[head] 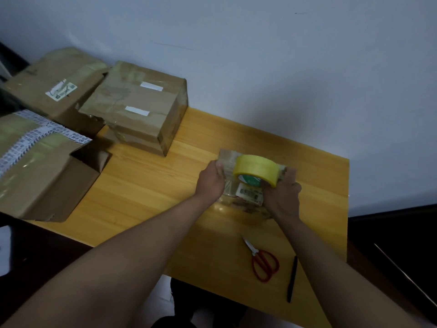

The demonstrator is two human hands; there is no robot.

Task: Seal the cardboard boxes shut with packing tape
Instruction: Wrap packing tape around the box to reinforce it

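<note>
Centre-right of frame: left hand is gripping the small box by its left edge; right hand is clasping the yellow tape roll on top. Scissors are lying just below.

A yellow pine-grain tabletop stands flush vs. a plain pale blue-grey wall, lit dimly w/ soft shadow along the join. Dark floor shows at right; a black strip edges the far-left corner.
</note>
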